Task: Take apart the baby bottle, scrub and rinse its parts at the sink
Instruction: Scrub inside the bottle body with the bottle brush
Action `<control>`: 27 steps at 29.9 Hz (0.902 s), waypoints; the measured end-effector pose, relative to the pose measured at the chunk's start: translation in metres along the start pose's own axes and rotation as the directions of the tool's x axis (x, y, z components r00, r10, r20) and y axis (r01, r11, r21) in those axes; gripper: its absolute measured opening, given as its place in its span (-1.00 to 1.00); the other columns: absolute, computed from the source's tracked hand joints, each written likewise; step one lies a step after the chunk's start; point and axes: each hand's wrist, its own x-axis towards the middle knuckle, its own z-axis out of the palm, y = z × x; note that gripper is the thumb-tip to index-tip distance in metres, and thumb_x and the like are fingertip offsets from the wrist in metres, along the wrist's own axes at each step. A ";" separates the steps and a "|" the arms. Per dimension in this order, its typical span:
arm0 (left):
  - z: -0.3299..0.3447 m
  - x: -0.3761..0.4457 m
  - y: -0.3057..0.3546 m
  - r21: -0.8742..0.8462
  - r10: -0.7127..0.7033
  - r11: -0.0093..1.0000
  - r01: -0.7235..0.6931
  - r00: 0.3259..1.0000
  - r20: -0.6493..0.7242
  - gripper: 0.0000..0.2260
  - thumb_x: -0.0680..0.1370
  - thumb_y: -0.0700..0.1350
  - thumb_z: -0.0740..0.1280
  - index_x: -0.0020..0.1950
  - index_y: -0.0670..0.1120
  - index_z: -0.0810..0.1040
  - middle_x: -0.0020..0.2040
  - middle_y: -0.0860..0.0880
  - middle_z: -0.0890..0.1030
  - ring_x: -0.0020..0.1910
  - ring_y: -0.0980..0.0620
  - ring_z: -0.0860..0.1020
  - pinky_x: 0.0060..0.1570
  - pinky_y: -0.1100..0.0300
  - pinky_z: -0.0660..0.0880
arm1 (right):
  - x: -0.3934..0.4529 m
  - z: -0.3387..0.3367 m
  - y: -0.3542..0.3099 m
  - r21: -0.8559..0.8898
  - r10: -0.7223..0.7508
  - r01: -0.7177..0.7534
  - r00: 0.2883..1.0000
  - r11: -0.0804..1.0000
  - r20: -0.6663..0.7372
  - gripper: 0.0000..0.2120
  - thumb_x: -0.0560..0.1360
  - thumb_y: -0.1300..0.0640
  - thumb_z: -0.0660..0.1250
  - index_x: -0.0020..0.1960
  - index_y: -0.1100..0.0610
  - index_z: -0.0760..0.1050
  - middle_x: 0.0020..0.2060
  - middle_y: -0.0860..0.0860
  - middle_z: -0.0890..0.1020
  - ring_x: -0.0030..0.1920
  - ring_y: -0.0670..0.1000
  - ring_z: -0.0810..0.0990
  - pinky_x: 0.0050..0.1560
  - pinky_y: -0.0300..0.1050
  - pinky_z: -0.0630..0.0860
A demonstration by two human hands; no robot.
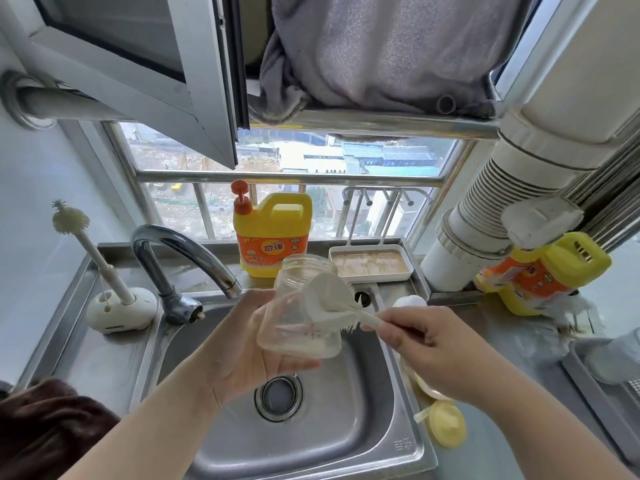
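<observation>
Above sink (311,441); left hand (249,344) grips upright bottle (298,313); right hand (440,351) pinches brush (332,299).

— Window ledge?
— Yellow detergent jug (273,233), orange pump; white tray (371,267) beside it.
— Right counter?
— Second yellow jug (540,271), tipped over; grey rack (602,379), possibly a drainer.
— Overhead?
— Grey towel (377,50).

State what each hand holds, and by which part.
The left hand cradles the clear bottle body around its lower half. The right hand pinches the white brush by its handle end.
</observation>
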 end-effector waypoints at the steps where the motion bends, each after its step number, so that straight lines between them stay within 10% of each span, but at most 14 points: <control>1: -0.001 0.000 0.000 -0.030 0.003 1.000 -0.003 1.000 0.010 -0.32 0.13 0.03 0.58 0.22 -0.12 0.57 0.18 -0.29 0.57 0.09 -0.28 0.58 -0.07 -0.11 0.58 | 0.001 0.001 0.000 0.008 0.000 0.000 1.000 1.000 0.004 -0.84 0.54 -0.03 0.23 -0.03 -0.15 0.60 -0.47 -0.09 0.40 -0.48 -0.16 0.30 -0.42 -0.33 0.24; 9: -0.008 -0.006 0.004 -0.074 0.064 0.996 -0.056 0.993 0.099 -0.26 0.19 0.07 0.61 0.32 0.00 0.48 0.25 -0.28 0.52 0.11 -0.30 0.54 -0.14 -0.06 0.62 | -0.007 -0.005 0.010 -0.009 0.042 -0.042 0.999 0.999 -0.006 -0.72 0.39 -0.26 0.17 -0.09 -0.21 0.58 -0.46 -0.06 0.37 -0.44 -0.15 0.30 -0.35 -0.23 0.25; 14: 0.003 0.000 0.006 0.043 0.098 0.995 -0.095 0.994 -0.054 -0.13 0.04 -0.01 0.66 0.31 -0.03 0.47 0.18 -0.29 0.57 0.09 -0.30 0.58 -0.20 -0.07 0.63 | 0.007 -0.002 -0.003 -0.004 -0.015 0.015 0.993 1.000 -0.116 -0.83 0.54 -0.03 0.24 -0.08 -0.24 0.59 -0.48 -0.11 0.44 -0.47 -0.17 0.33 -0.39 -0.31 0.25; 18: 0.007 -0.002 0.007 0.169 0.124 0.979 -0.116 0.992 -0.038 -0.20 0.06 -0.02 0.65 0.27 0.02 0.50 0.10 -0.20 0.63 -0.04 -0.18 0.64 -0.25 0.02 0.62 | -0.006 -0.001 -0.017 -0.090 -0.038 0.050 0.990 0.995 0.134 -0.86 0.53 -0.01 0.27 -0.05 -0.16 0.61 -0.48 -0.23 0.47 -0.45 -0.18 0.40 -0.37 -0.37 0.27; 21: 0.005 -0.003 0.005 0.203 0.128 0.972 -0.117 0.991 -0.038 -0.24 0.09 -0.07 0.62 0.27 0.09 0.48 0.15 -0.18 0.61 0.06 -0.22 0.62 -0.13 -0.04 0.61 | -0.001 -0.012 -0.006 -0.155 -0.017 0.012 0.999 0.988 -0.031 -0.84 0.52 -0.04 0.26 -0.14 -0.27 0.56 -0.50 -0.16 0.46 -0.44 -0.14 0.39 -0.33 -0.26 0.31; 27: 0.003 -0.005 0.004 0.168 0.110 0.981 -0.098 0.992 -0.060 -0.33 0.14 -0.07 0.59 0.21 -0.19 0.53 0.07 -0.26 0.63 0.00 -0.22 0.63 -0.15 -0.02 0.63 | 0.001 0.001 -0.011 -0.116 -0.042 0.048 0.997 0.992 0.058 -0.86 0.52 -0.10 0.24 -0.08 -0.20 0.58 -0.47 -0.14 0.45 -0.44 -0.15 0.37 -0.36 -0.32 0.26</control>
